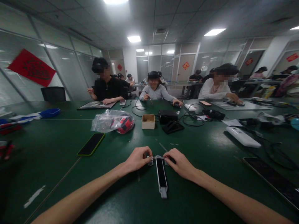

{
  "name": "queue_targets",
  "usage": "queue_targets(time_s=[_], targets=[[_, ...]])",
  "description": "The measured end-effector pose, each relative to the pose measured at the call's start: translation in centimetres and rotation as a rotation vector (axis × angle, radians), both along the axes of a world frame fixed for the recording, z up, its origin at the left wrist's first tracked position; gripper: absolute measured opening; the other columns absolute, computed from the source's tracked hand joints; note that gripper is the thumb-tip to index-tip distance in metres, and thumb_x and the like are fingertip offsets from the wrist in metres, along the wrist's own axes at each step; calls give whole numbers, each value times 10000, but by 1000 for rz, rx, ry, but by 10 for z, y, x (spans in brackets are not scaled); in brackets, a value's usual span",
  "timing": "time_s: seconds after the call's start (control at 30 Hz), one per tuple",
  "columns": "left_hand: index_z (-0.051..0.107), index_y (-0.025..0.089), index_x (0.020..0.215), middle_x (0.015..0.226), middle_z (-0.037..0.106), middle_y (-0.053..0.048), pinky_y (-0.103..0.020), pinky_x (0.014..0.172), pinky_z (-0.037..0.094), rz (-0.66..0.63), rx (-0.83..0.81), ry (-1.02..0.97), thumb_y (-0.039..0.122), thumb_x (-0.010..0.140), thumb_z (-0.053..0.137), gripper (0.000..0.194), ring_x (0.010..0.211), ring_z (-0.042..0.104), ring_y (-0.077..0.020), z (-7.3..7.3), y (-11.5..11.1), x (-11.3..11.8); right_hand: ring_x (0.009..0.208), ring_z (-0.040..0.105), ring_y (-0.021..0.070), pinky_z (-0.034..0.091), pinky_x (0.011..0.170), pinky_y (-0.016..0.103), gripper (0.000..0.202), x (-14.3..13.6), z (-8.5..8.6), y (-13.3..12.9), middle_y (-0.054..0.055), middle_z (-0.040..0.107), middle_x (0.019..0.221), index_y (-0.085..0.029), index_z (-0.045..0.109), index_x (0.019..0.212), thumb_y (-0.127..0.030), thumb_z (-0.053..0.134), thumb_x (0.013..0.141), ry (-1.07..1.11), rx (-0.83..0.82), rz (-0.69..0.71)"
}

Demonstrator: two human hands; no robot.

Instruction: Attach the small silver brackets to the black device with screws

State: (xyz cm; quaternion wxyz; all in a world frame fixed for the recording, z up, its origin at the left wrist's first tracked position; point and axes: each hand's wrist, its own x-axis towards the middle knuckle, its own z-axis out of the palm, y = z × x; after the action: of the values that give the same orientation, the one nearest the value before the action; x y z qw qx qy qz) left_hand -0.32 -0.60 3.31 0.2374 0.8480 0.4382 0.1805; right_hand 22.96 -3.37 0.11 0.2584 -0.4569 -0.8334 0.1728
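Observation:
A long, narrow device (161, 174) with a black face and pale frame lies on the green table in front of me, a grey tab at its near end. Beside its far end, my left hand (139, 159) pinches a small silvery part (150, 161) between thumb and fingertips. On the opposite side, my right hand (179, 161) is closed in a similar pinch on another small silvery part (166, 161), mostly covered by the fingers. Both hands rest low, close to the tabletop. I cannot tell whether the small parts are joined to the device.
A green-edged phone (91, 144) lies left, near a clear plastic bag (112, 121) with red and black contents. Ahead stand a small open box (148, 122) and a black box (168, 116). A white device (243, 137), cables and a dark tablet (273, 179) lie right. People sit opposite.

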Motion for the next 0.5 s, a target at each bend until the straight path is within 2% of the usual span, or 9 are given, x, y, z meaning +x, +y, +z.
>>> queue_targets(time_s=[0.3,0.5], targets=[[589,176,889,776,641,23,-211,609,411,-20,-12,0,220,757,585,139,645,558,-121,-9,3,-1,853,531,189,457,741,338,182,1,-5,2,56,613,929,-199,616,975,-259,457,912,0,18,1],[595,171,869,775,639,25,-203,591,404,-11,-23,-24,207,738,600,135,635,558,-115,-3,0,0,853,530,181,461,731,326,189,2,-5,1,52,606,937,-194,614,982,-260,451,914,-4,-6,-1]])
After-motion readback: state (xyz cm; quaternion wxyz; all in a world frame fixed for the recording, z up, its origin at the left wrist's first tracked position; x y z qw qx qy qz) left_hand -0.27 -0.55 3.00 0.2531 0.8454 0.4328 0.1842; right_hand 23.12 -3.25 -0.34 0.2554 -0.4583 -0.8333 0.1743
